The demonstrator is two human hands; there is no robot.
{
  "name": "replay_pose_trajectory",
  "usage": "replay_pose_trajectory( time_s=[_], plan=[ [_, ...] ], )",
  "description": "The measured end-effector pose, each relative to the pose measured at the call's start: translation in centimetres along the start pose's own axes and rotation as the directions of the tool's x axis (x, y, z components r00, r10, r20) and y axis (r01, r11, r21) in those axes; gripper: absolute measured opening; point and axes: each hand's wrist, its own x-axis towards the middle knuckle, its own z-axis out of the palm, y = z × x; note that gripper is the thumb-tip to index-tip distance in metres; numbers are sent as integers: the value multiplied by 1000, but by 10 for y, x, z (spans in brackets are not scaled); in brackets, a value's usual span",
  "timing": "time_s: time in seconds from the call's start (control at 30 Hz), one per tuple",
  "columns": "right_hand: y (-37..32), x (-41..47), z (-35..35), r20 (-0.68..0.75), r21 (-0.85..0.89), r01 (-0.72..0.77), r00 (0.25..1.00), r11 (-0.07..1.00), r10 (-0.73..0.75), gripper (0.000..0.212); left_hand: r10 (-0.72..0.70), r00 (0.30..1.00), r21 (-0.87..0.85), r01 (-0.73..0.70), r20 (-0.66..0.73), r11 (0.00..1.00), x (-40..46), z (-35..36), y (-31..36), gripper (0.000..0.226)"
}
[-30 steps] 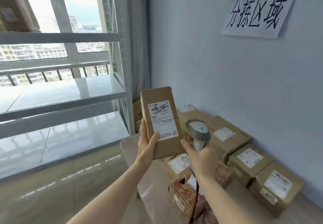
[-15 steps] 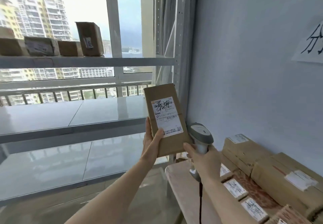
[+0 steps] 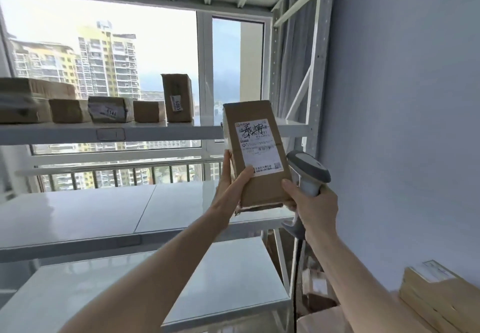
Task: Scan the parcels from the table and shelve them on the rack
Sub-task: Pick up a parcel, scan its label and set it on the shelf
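We held the parcel (image 3: 255, 151) upright in the left hand (image 3: 231, 187), before the rack's (image 3: 320, 73) right end, the scanner (image 3: 307, 174) just right of it in the right hand (image 3: 315, 208). Boxes (image 3: 109, 109) sat on the upper shelf (image 3: 65, 132) to the left; more parcels (image 3: 439, 293), perhaps stacked, lay at lower right.

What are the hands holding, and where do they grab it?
The left hand grips the parcel by its lower left edge. The right hand holds the scanner by its handle.

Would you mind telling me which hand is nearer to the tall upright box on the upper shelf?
Left. The left hand, gripping the parcel, is below and just right of the tall box; the right hand, gripping the scanner, is farther right and lower.
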Motion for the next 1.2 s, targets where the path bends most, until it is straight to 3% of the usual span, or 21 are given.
replay_pose_trajectory(
  time_s=[0.17,0.37,0.6,0.83,1.03,1.2],
  plan=[
    [-27,53,43,2,81,59,998,995,-60,28,47,999,19,-47,18,999,60,-11,34,57],
    [-43,113,83,90,114,120,987,986,-131,22,111,994,37,-112,9,993,127,-18,46,55],
    [-47,172,126,132,92,142,979,986,-154,28,97,995,64,-97,-9,993,187,-39,47,75],
    [-59,205,179,131,103,144,979,984,-157,31,148,988,44,-150,37,988,248,-76,63,58],
    [-70,233,235,111,71,172,977,982,-179,30,34,996,44,-38,85,998,299,-113,77,32],
    [-77,258,278,106,-84,159,983,984,-150,29,-128,990,49,125,66,991,334,-136,74,23]
  ],
)
